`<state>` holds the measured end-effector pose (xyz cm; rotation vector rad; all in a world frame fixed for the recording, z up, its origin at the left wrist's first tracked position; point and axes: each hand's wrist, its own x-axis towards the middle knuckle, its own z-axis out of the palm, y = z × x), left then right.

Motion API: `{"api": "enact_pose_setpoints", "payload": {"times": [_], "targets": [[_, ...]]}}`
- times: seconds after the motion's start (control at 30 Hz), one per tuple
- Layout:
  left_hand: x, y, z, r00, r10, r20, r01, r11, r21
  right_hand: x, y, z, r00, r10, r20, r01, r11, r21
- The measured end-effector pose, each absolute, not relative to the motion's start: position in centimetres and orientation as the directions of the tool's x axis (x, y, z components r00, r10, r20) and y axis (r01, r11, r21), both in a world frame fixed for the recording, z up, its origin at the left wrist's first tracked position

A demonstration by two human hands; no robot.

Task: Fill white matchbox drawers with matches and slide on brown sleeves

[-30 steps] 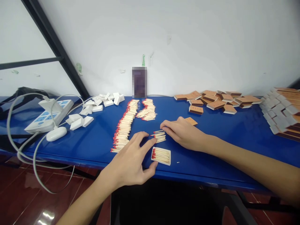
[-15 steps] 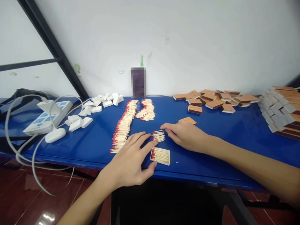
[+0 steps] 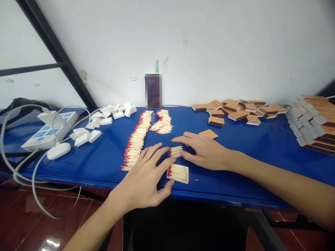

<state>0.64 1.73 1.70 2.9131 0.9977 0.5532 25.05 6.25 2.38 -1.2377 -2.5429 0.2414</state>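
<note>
A small bunch of matches [image 3: 176, 151] lies on the blue table [image 3: 248, 153] between my two hands. My left hand [image 3: 146, 177] rests flat with fingers spread, its fingertips touching the bunch from the left and its thumb against a white tray of matches [image 3: 178, 173] near the table's front edge. My right hand [image 3: 202, 150] lies flat with fingers stretched out, closing on the bunch from the right. A long row of red-tipped matches [image 3: 137, 139] runs away from me, with a smaller heap of matches [image 3: 162, 123] beside it. One orange sleeve [image 3: 208, 134] lies behind my right hand.
White inner trays [image 3: 104, 118] are scattered at the back left, beside a power strip [image 3: 49, 129] with grey cables and a white adapter [image 3: 59, 150]. Orange matchbox sleeves [image 3: 235, 111] are heaped at the back right, and stacked boxes [image 3: 314, 125] stand at the far right. The wall is close behind.
Both hands have closed in on the small bunch of matches, squeezing it narrower. My right hand slid left and its fingers reached further past the bunch.
</note>
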Motion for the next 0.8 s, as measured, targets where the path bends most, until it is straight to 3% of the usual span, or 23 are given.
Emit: {"api": "enact_pose_setpoints", "payload": {"times": [0.8], "targets": [[0.73, 1.66, 1.75, 0.687, 0.635, 0.353, 0.63, -0.763, 0.147, 24.54, 6.19, 2.57, -0.609, 0.774, 0.173, 0.641, 0.608, -0.468]]}}
